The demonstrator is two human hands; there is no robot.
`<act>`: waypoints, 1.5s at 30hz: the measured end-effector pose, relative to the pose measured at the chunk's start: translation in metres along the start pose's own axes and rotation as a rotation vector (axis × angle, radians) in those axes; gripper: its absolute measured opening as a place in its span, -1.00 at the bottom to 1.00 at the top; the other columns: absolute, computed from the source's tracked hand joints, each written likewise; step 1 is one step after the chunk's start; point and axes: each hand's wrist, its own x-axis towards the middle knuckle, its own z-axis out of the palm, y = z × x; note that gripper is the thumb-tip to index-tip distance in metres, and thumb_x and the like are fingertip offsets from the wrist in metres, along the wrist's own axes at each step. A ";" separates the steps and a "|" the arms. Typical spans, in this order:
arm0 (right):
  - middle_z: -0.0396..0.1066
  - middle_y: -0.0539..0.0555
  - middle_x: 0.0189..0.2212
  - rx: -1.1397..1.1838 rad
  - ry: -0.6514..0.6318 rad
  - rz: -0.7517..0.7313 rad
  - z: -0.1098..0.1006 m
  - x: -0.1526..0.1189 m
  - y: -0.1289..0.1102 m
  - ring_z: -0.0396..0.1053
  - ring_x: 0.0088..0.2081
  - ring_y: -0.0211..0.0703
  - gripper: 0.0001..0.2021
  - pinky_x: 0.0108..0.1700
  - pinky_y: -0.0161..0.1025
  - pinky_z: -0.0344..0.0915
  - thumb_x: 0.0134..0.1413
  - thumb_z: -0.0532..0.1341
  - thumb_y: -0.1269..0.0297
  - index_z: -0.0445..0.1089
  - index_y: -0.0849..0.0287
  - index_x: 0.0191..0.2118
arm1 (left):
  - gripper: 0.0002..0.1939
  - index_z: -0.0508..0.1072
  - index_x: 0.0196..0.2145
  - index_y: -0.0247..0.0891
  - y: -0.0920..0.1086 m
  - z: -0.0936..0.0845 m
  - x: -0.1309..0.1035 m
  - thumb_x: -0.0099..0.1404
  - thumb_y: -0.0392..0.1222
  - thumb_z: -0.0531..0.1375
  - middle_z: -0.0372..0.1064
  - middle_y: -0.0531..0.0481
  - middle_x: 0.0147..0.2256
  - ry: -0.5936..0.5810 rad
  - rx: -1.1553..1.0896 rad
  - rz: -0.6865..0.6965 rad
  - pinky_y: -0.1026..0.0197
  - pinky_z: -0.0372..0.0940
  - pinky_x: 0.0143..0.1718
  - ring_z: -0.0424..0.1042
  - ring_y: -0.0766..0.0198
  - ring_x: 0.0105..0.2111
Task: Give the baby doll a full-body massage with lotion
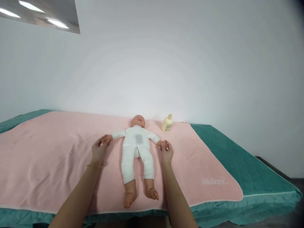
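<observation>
A baby doll (136, 139) in a white cloth suit lies on its back on a pink blanket, head toward the wall and bare feet toward me. Its arms are spread out to the sides. At the left, my left hand (98, 150) has its fingers closed on one of the doll's hands; a gold bracelet circles that wrist. My right hand (167, 152) pinches the doll's other hand between thumb and fingers. Beyond my right hand, a pale yellow pump bottle (167, 124) stands on the blanket near the wall.
The pink blanket (59, 142) covers much of a bed with a green quilted cover (232, 158), which shows at the right and along the front edge. A white wall (152, 63) rises behind the bed. A reflective panel (47, 14) is at the upper left.
</observation>
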 end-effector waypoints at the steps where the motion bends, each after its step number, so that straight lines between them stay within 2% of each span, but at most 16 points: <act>1: 0.43 0.30 -0.02 0.001 0.000 0.000 0.000 0.000 -0.001 0.46 -0.16 -0.03 -0.40 -0.19 -0.13 0.46 -0.13 0.33 -0.03 0.41 0.30 -0.01 | -0.50 0.52 -0.07 -0.32 0.000 0.000 0.000 0.02 -0.13 0.41 0.42 -0.22 0.04 -0.002 0.002 0.003 -0.03 0.37 0.08 0.49 0.13 -0.08; 6: 0.46 0.26 -0.09 0.004 0.011 0.000 0.001 -0.005 -0.006 0.46 -0.26 -0.10 -0.42 -0.31 -0.21 0.46 -0.14 0.34 -0.09 0.44 0.30 -0.11 | -0.49 0.54 -0.08 -0.32 0.000 0.000 0.000 0.00 -0.09 0.43 0.45 -0.21 0.00 -0.001 0.022 0.010 -0.05 0.37 0.08 0.49 0.12 -0.08; 9: 0.47 0.23 -0.18 -0.002 0.017 0.005 0.003 -0.007 -0.011 0.44 -0.40 -0.18 -0.45 -0.39 -0.23 0.44 -0.13 0.33 -0.11 0.45 0.30 -0.16 | -0.49 0.55 -0.09 -0.32 0.000 0.000 0.000 0.01 -0.08 0.42 0.46 -0.20 -0.03 0.002 0.034 0.010 -0.08 0.37 0.07 0.50 0.12 -0.11; 14: 0.48 0.23 -0.20 -0.011 0.014 0.008 0.003 -0.008 -0.012 0.40 -0.51 -0.24 -0.44 -0.45 -0.22 0.41 -0.06 0.27 -0.14 0.45 0.32 -0.15 | -0.53 0.55 -0.10 -0.33 -0.001 0.001 0.000 0.04 -0.08 0.40 0.48 -0.20 -0.04 0.016 0.029 0.008 -0.05 0.40 0.03 0.50 0.12 -0.13; 23: 0.44 0.30 -0.01 -0.002 0.023 0.028 -0.001 -0.001 -0.001 0.48 -0.27 -0.11 -0.37 -0.32 -0.22 0.46 0.00 0.23 -0.13 0.41 0.32 0.03 | -0.68 0.52 -0.08 -0.29 0.005 0.004 -0.002 0.23 -0.13 0.28 0.44 -0.19 0.04 0.014 -0.101 -0.054 0.02 0.37 0.09 0.48 0.13 -0.02; 30: 0.36 0.28 0.11 0.008 0.026 0.032 -0.001 0.001 0.001 0.44 -0.04 0.00 -0.33 -0.23 -0.23 0.48 0.00 0.23 -0.11 0.36 0.29 0.13 | -0.65 0.48 -0.02 -0.26 0.001 0.001 0.001 0.23 -0.20 0.28 0.41 -0.19 0.07 -0.018 -0.138 -0.050 0.02 0.34 0.13 0.45 0.14 0.03; 34: 0.34 0.32 0.12 0.003 0.014 0.016 -0.001 -0.001 -0.001 0.43 -0.01 0.01 -0.27 -0.16 -0.19 0.47 -0.03 0.26 -0.13 0.31 0.32 0.16 | -0.61 0.49 -0.01 -0.23 -0.004 -0.003 0.003 0.18 -0.21 0.32 0.39 -0.17 0.10 -0.035 -0.119 -0.040 0.01 0.31 0.16 0.45 0.14 0.04; 39: 0.36 0.30 0.10 -0.011 0.009 -0.006 -0.001 -0.002 -0.002 0.39 0.04 0.03 -0.30 -0.04 -0.12 0.42 -0.04 0.28 -0.13 0.35 0.29 0.12 | -0.55 0.50 0.00 -0.25 -0.008 -0.005 0.005 0.12 -0.18 0.37 0.39 -0.20 0.09 -0.026 -0.064 -0.027 -0.01 0.31 0.16 0.43 0.09 0.06; 45: 0.41 0.31 0.03 -0.014 0.018 -0.004 -0.002 0.000 -0.001 0.43 -0.03 0.04 -0.38 -0.09 -0.08 0.43 -0.11 0.32 -0.07 0.41 0.29 0.01 | -0.49 0.51 0.00 -0.27 -0.004 -0.004 0.002 0.07 -0.13 0.39 0.40 -0.20 0.08 -0.026 -0.006 -0.015 -0.01 0.32 0.14 0.45 0.09 0.03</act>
